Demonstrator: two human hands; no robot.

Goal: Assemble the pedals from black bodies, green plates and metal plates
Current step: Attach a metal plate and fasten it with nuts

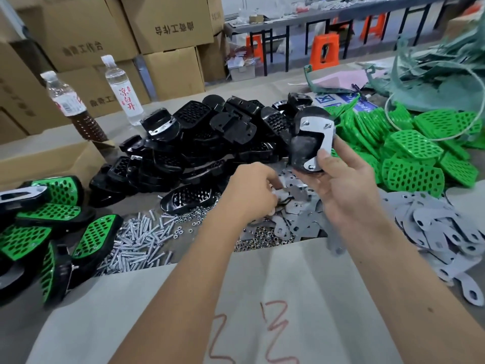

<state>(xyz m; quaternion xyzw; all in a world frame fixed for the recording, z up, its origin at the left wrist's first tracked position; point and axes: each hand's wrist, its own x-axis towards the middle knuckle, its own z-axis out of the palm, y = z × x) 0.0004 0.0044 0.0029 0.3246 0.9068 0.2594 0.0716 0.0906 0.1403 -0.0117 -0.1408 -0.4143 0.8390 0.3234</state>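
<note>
Right hand (349, 185) grips a black pedal body (307, 143) raised above the table, underside toward the camera, a metal plate (319, 130) seated on it. Left hand (252, 190), fingers curled, reaches into the loose metal plates (296, 222) just below that grip; what it pinches cannot be told. Black bodies (210, 137) heaped behind, green plates (414, 158) right of the grip, finished pedals (47, 232) far left.

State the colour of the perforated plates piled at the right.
Bright green perforated plates, clearest in the head view.
</note>
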